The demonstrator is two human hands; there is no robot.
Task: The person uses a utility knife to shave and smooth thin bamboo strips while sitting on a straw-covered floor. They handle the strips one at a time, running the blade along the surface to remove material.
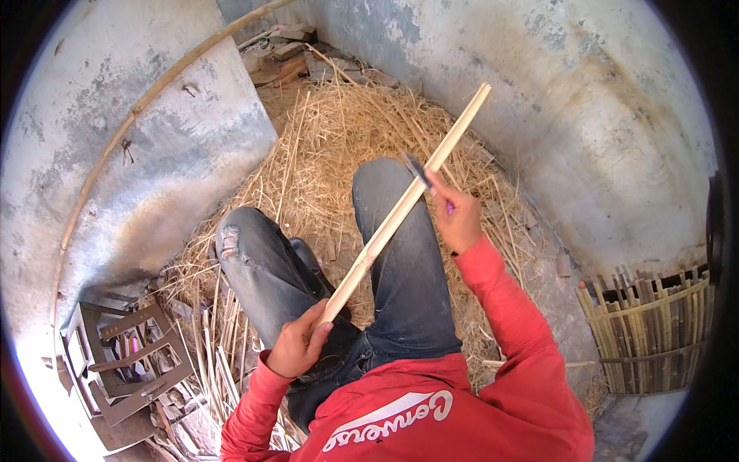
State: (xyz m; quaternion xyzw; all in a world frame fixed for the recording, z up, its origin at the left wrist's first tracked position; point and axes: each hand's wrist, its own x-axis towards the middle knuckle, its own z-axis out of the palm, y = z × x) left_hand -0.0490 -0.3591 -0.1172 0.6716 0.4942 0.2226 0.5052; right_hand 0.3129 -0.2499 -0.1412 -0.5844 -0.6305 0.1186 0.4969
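My left hand (296, 346) is clenched round the near end of a long pale bamboo strip (400, 212), low by my lap; my right hand (459, 219) is clenched on a small knife (419, 173), blade laid against the strip a bit past its middle, purple bit of the handle showing under my fingers. Strip runs up and away from my left hand, across my knee, far end over the straw (323, 146). Step in hand looks like shaving or splitting the strip, blade set on its edge. Next move, I'd judge, needs the left grip firm so the strip doesn't twist, blade kept angled away from my leg. Straw pile lies under and beyond the strip, grey wall (585, 115) behind it. Woven bamboo basket (654, 331) well to the right of the strip, metal frame stand (127, 358) to its left, loose bamboo slivers (219, 362) near my left hand
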